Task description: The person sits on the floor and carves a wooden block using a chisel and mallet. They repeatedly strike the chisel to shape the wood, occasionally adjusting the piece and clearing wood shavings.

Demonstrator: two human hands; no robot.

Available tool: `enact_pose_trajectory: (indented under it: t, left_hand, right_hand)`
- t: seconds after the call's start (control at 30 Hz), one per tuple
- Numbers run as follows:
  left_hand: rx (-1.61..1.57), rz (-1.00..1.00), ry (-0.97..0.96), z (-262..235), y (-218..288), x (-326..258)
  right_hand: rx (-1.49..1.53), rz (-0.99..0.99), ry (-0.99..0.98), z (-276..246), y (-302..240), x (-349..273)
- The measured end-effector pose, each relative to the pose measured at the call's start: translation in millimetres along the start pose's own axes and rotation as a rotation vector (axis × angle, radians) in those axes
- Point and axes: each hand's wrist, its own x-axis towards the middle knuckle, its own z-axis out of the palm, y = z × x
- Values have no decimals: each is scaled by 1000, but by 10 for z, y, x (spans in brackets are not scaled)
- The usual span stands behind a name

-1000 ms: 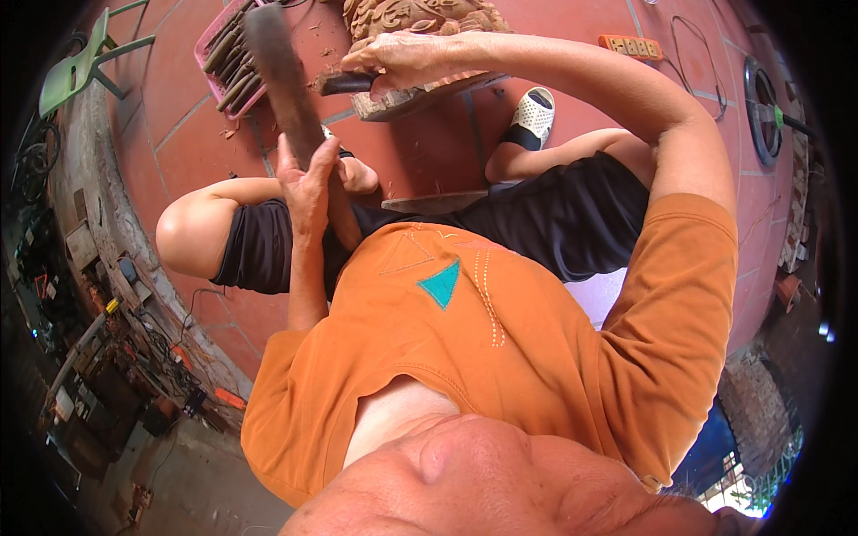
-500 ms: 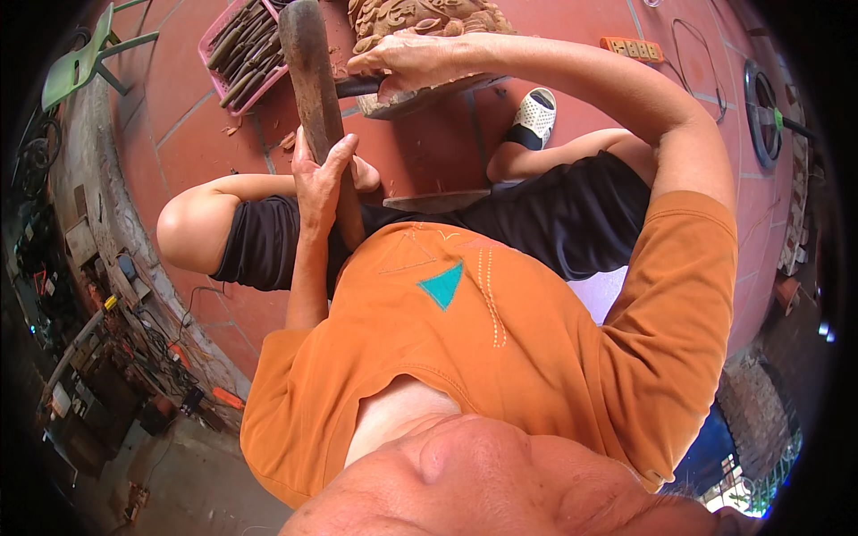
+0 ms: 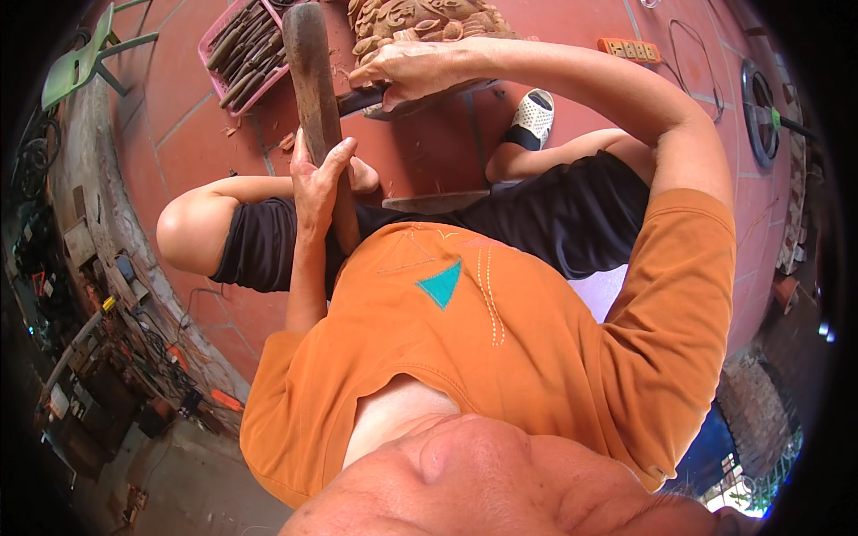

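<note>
My left hand [image 3: 319, 186] is closed around a long wooden mallet [image 3: 311, 76], which stands slanted in front of my left thigh. My right hand [image 3: 413, 71] grips a dark-handled chisel [image 3: 359, 100] at the near left side of a carved wooden block [image 3: 427, 20]. The butt of the chisel handle meets or lies just behind the mallet's side; I cannot tell which. Raised scroll-like relief covers the block's brown top. My right fingers and wrist hide the chisel's other end and part of the carving.
A pink basket [image 3: 211, 79] full of wooden-handled carving tools stands left of the mallet, with wood chips [image 3: 287, 141] nearby on the red tiles. Farther right are an orange power strip [image 3: 629, 49] and its cable. A green chair [image 3: 76, 67] is at far left.
My right hand and the chisel have shifted slightly, the handle now tilting a little differently. The mallet's upper end has moved marginally to the right. Both grips stay the same.
</note>
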Motion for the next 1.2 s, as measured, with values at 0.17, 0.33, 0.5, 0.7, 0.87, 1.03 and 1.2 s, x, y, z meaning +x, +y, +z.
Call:
enact_pose_trajectory:
  t: [0.17, 0.33, 0.5, 0.7, 0.87, 1.03, 1.2]
  left_hand:
    - [-29, 13, 52, -53, -39, 53]
    - [-51, 23, 86, -48, 10, 64]
    - [-67, 39, 121, -95, 12, 28]
    - [-80, 1, 117, -109, 9, 35]
    - [-87, 19, 104, -88, 47, 16]
    - [-55, 34, 108, -112, -32, 49]
    - [-32, 25, 117, -93, -10, 52]
  right_hand:
    - [-45, -110, -130, 87, -103, -70]
    - [-220, -49, -156, 224, -177, -63]
    - [-315, 202, 36, -171, 101, -6]
    - [-207, 363, 173, -169, 918, -369]
    - [-29, 630, 22, -109, 927, -355]
    - [-101, 599, -46, -234, 344, -284]
    - [-150, 479, -7, -84, 437, -314]
